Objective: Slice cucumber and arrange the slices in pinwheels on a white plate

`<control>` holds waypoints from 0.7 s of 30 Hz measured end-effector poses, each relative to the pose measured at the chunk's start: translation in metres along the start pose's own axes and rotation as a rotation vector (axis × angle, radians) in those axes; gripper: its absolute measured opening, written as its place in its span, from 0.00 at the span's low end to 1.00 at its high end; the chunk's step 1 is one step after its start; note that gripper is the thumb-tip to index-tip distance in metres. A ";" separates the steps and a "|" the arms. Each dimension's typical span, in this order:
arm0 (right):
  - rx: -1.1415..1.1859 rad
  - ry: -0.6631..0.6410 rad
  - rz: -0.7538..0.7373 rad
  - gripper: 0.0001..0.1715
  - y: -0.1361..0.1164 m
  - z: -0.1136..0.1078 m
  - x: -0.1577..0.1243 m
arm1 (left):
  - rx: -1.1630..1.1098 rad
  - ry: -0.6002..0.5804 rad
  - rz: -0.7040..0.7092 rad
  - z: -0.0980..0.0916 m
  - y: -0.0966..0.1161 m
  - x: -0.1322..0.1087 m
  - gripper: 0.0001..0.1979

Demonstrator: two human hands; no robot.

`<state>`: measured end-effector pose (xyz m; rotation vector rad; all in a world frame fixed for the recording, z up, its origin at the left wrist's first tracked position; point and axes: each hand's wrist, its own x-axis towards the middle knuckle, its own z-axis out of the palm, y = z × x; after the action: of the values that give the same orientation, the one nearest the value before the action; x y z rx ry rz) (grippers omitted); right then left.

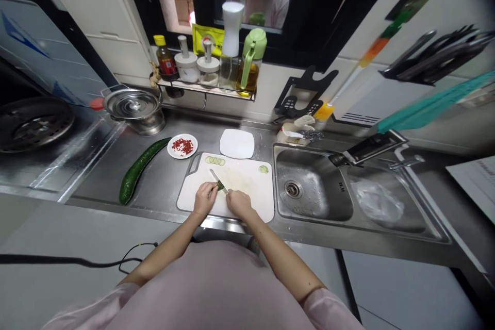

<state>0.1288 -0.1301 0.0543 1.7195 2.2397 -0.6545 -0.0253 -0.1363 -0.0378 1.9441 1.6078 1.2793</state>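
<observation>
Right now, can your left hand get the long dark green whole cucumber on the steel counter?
Probably yes. The left hand rests on the white cutting board, and the long dark green whole cucumber lies just left of it with bare steel counter between.

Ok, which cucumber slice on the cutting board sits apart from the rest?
The lone slice at the far right corner of the board, nearest the sink; the other slices overlap in a row far left.

green piece: mostly hidden by fingers | knife handle: probably inside right hand
</observation>
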 end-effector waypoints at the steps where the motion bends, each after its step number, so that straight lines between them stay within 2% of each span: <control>1: 0.003 0.006 0.001 0.20 0.003 -0.002 -0.002 | -0.002 0.004 -0.002 0.000 0.000 0.000 0.08; 7: -0.062 0.039 0.105 0.20 0.026 -0.010 -0.020 | 0.017 0.036 -0.047 -0.001 0.002 -0.001 0.10; 12: -0.144 0.154 0.187 0.19 0.042 -0.015 -0.031 | 0.035 0.247 -0.186 -0.002 0.016 0.014 0.15; 14: -0.164 0.212 0.197 0.23 0.047 -0.016 -0.035 | 0.029 0.251 -0.181 -0.003 0.025 0.029 0.16; 17: -0.173 0.251 0.181 0.30 0.053 -0.017 -0.039 | 0.052 0.079 -0.090 -0.002 0.038 0.053 0.15; 21: -0.181 0.258 0.154 0.30 0.059 -0.018 -0.045 | 0.114 -0.276 -0.022 -0.001 0.047 0.080 0.12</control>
<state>0.1989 -0.1478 0.0784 1.9507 2.2167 -0.1983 0.0014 -0.0799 0.0306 2.0581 1.5858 0.8811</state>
